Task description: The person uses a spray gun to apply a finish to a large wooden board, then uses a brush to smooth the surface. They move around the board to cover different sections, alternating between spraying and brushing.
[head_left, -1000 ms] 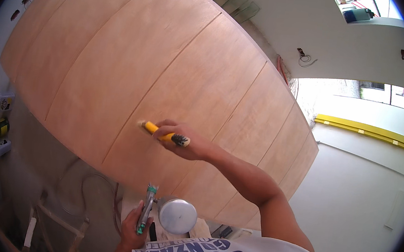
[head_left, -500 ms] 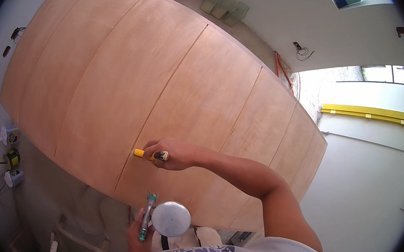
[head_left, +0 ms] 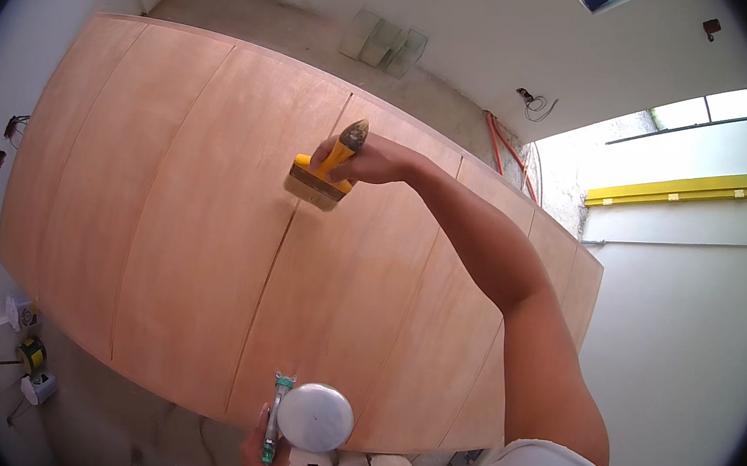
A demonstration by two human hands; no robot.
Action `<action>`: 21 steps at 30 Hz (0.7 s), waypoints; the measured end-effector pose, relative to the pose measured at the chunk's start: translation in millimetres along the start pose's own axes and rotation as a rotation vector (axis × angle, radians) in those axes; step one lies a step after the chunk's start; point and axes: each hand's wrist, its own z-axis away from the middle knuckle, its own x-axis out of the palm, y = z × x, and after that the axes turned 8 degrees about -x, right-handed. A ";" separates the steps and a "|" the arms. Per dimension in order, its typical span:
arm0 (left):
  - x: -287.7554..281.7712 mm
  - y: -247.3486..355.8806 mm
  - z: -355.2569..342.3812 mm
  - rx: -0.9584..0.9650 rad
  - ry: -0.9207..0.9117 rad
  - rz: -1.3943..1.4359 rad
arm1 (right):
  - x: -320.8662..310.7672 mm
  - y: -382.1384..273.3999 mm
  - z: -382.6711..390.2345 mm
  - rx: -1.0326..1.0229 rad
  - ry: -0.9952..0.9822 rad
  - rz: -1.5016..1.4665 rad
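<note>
Head view looks along a tall run of plywood panels, pale brown, with thin dark seams between the sheets. The right hand is raised at the end of an outstretched arm, and its grip is closed around the yellow handle of a wide paintbrush. The brush's bristles press against the wood right at one of the seams, with the handle tilted up and to the right and its darkened tip poking out above the fingers.

Low in the picture, the left hand is held close to the body. Its grip is wrapped around a slim teal-and-white tool, which stands roughly upright, and a round metal can sits just beside that tool, touching the same hand.

A white wall with a yellow rail lies to the right of the panels. Near the left edge, on the floor, lie a yellow-and-black tape measure and some small white objects.
</note>
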 end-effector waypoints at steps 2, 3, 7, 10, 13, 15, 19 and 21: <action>-2.2 -4.9 -2.7 0.116 -0.003 -0.146 | -21.2 49.0 -0.4 0.084 0.117 0.201; -4.5 -4.5 -3.5 0.102 0.000 -0.126 | -44.0 54.4 -5.8 0.273 0.294 0.139; -7.5 4.4 -9.6 0.127 0.017 -0.095 | -103.2 106.1 -13.7 0.087 0.598 0.614; -11.6 4.0 -8.0 0.101 0.053 -0.064 | -93.1 62.3 -24.6 0.138 0.439 -0.391; -8.0 -0.3 -8.3 0.060 0.034 0.018 | -101.3 88.7 -22.2 0.384 0.352 0.540; -8.3 3.8 -9.8 0.052 0.011 -0.002 | -103.8 91.8 -8.7 0.205 0.674 0.702; -10.2 17.0 -6.9 0.017 -0.042 -0.109 | -34.7 8.3 21.6 0.218 0.449 -0.108; -3.3 17.5 -8.0 0.038 -0.074 -0.111 | 36.2 -17.7 58.7 0.037 0.120 -0.205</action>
